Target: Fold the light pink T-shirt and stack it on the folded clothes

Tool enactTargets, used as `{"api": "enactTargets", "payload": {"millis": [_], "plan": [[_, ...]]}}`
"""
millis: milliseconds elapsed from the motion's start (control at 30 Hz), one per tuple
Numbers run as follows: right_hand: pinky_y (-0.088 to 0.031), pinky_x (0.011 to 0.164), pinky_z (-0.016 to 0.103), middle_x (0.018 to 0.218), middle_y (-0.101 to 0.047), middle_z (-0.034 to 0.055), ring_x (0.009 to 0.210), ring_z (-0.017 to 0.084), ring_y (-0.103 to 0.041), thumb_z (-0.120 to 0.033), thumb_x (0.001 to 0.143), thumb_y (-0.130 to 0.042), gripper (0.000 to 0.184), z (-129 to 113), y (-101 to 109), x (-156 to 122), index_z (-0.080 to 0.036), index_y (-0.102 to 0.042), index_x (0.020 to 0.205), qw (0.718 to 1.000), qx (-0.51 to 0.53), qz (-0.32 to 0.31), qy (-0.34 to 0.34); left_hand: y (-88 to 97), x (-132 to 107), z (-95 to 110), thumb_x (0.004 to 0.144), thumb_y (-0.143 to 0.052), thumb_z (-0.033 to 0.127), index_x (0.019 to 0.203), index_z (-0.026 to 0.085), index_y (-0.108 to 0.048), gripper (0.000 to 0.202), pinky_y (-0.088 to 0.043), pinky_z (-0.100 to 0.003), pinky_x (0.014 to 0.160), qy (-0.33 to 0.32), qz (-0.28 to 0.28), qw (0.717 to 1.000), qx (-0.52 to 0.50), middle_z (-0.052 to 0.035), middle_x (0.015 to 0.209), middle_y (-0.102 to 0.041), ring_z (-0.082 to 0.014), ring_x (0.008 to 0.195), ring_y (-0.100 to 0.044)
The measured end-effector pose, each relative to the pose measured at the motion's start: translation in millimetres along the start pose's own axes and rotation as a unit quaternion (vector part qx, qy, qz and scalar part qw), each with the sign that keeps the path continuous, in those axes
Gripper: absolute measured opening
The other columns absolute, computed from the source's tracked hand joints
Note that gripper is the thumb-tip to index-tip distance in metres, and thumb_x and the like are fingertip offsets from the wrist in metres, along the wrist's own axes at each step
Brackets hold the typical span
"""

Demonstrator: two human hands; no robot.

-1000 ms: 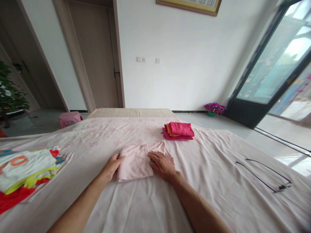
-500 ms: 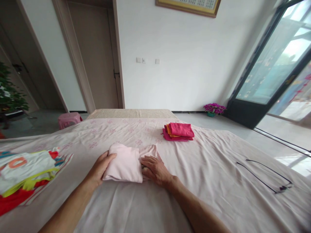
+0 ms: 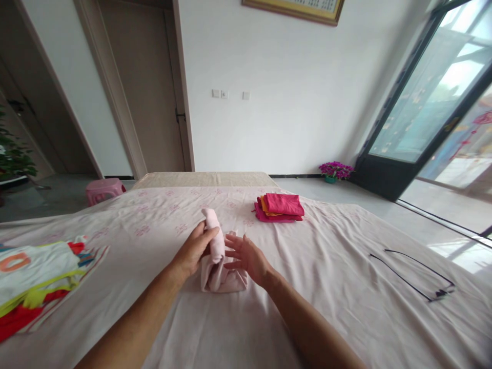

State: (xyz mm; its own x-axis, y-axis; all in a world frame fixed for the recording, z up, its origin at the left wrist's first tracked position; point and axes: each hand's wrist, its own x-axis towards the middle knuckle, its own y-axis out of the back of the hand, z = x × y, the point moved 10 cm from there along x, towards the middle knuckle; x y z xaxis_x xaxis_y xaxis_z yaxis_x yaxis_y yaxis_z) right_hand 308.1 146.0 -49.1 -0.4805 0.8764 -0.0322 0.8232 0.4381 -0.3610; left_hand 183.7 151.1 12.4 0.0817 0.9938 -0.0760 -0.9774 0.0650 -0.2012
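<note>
A pale pink garment [image 3: 216, 245], folded into a compact bundle, stands partly raised on the bed sheet in front of me. My left hand [image 3: 195, 249] grips its upright folded part from the left, thumb on the near side. The lower layer of the cloth lies on the sheet below. Close on the right, my right hand [image 3: 249, 259] is open, fingers spread toward the fold; whether the fingertips touch the cloth is hard to tell. Exactly which garment it is stays hidden by the folds.
A folded stack of magenta and orange clothes [image 3: 279, 207] sits farther back. Colourful loose clothes [image 3: 42, 282] lie at the left. Eyeglasses [image 3: 417, 277] rest on the sheet [image 3: 323, 307] at the right. A pink stool [image 3: 104, 190] stands beyond the bed.
My left hand has lifted the left part of the pink garment and swung it right, upright over the rest. My right hand has come off the cloth's flat right side and turned inward.
</note>
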Motion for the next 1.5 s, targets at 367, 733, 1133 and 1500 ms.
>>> {"api": "enactTargets", "payload": {"millis": [367, 733, 1133, 1500], "plan": [[-0.047, 0.059, 0.026, 0.076, -0.072, 0.0045, 0.065, 0.018, -0.063, -0.031, 0.070, -0.068, 0.032, -3, 61, 1, -0.013, -0.069, 0.097, 0.990, -0.076, 0.107, -0.046, -28.2, 8, -17, 0.087, -0.049, 0.020, 0.127, 0.017, -0.057, 0.041, -0.047, -0.039, 0.103, -0.234, 0.049, 0.907, 0.347, -0.0124, 0.121, -0.064, -0.0226, 0.116, -0.061], [-0.048, 0.062, 0.025, 0.075, -0.069, 0.0026, 0.067, 0.017, -0.063, -0.022, 0.063, -0.064, 0.031, 1, 68, -5, -0.014, -0.066, 0.093, 0.992, -0.073, 0.082, -0.069, -80.4, -38, -65, 0.089, -0.057, 0.024, 0.143, 0.016, -0.045, 0.056, -0.028, -0.057, 0.119, -0.340, -0.025, 0.659, 0.670, -0.0146, 0.149, -0.048, -0.0321, 0.143, -0.037], [-0.051, 0.051, 0.026, 0.069, -0.066, 0.0021, 0.057, 0.017, -0.063, -0.026, 0.070, -0.058, 0.035, 24, 87, -13, -0.016, -0.064, 0.103, 0.958, -0.206, 0.056, -0.190, -63.9, -60, -65, 0.090, -0.041, 0.005, 0.138, 0.024, -0.053, 0.053, -0.032, -0.046, 0.118, -0.366, -0.094, 0.639, 0.670, -0.0055, 0.145, -0.055, -0.0220, 0.137, -0.046], [-0.041, 0.108, 0.042, 0.137, -0.057, 0.0120, 0.129, 0.025, -0.050, -0.030, 0.093, -0.049, 0.047, -60, 44, -19, -0.020, -0.052, 0.139, 0.712, -0.650, 0.169, 0.205, -77.2, -93, -76, 0.093, -0.056, 0.037, 0.146, 0.027, -0.043, 0.056, -0.029, -0.053, 0.118, -0.379, -0.197, 0.643, 0.635, -0.0073, 0.151, -0.048, -0.0267, 0.141, -0.040]]}}
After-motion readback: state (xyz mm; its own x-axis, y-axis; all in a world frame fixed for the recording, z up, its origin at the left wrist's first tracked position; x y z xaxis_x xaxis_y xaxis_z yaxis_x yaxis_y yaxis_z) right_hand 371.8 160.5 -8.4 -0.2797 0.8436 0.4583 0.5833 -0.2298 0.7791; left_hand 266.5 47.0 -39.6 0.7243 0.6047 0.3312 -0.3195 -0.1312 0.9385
